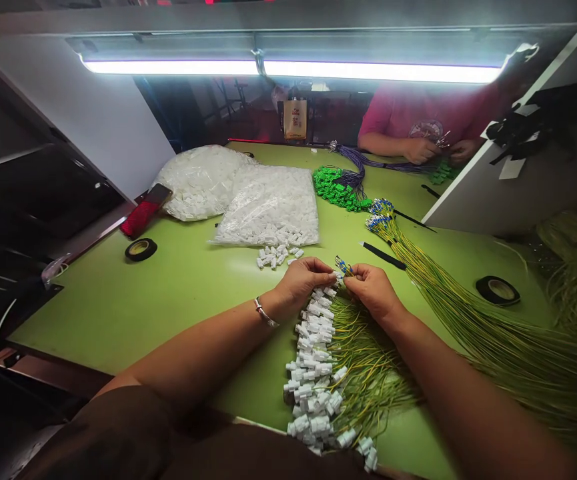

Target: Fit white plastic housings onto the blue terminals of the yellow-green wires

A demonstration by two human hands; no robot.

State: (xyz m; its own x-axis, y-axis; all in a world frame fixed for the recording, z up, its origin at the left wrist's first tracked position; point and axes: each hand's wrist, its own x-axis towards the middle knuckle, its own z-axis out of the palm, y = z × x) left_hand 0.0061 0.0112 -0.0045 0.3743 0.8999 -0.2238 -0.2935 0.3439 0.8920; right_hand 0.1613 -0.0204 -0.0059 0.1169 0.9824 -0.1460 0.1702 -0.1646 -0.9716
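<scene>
My left hand (302,285) is closed in a pinch on a small white plastic connector (337,276). Right beside it, my right hand (375,293) grips a few wires whose crimped tips (344,266), blue and metallic, stick out past the fingers toward the connector. Fingers partly cover the spot where wire and connector meet. Below both hands lies a long row of white connectors (315,333) fitted on yellow-green wires (368,367), reaching to the table's near edge. Loose white connectors (274,256) are scattered just beyond my left hand.
Two clear bags of white connectors (271,203) (203,180) lie at the back. Nearby are black tape rolls (141,249) (497,291), a phone (147,211), a black-handled tool (383,255), a yellow-green wire bundle (448,300) and green connectors (341,190). Opposite, a person in pink (418,120) handles wires.
</scene>
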